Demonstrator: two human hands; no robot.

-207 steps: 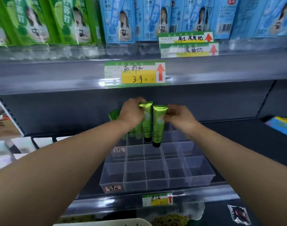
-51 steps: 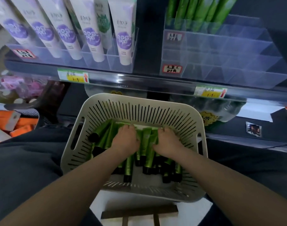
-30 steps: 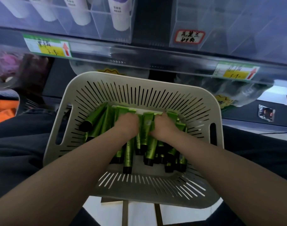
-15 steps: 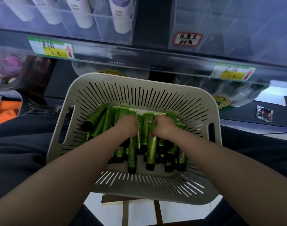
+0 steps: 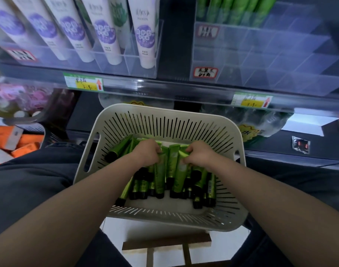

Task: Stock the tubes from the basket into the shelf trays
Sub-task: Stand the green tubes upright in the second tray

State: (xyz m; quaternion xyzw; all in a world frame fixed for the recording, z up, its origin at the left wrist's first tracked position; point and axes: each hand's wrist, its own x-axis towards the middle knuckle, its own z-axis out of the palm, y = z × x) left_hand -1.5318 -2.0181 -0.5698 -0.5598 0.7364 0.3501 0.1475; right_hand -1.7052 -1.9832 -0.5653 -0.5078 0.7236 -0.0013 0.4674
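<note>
Nearest, the slotted basket point(image 5: 240, 218) sits between dark-trousered legs, with the green tubes point(image 5: 210, 186) heaped in it, black caps toward the person. The left hand point(image 5: 146, 154) and the right hand point(image 5: 198, 155) are both sunk in the heap. Each grip is closed on the flat crimped end of one tube, fingers curled round it.

A tube per hand appears to be in the course of being picked. The step would be done best if each tube were drawn straight up by its crimp, so that neighbours are not dragged out. Each should be kept cap-down, ready to be dropped upright into a free compartment. Print runs down the held tubes but cannot be read.

Farther off, green-and-yellow price tickets with red up-arrows are fixed to the shelf edge. On the left ticket point(image 5: 83, 84) a handwritten figure like 3.9 can be made out; the right ticket point(image 5: 251, 100) is blurred.

Beyond, the divided clear tray point(image 5: 280, 60) bears a red-bordered label point(image 5: 205, 72) of handwritten Chinese characters, not surely legible. The stocked tubes point(image 5: 232, 10) stand only in its back row — the front compartments are unfilled. To the left, white-and-purple tubes point(image 5: 105, 35) are ranked in a second tray.
</note>
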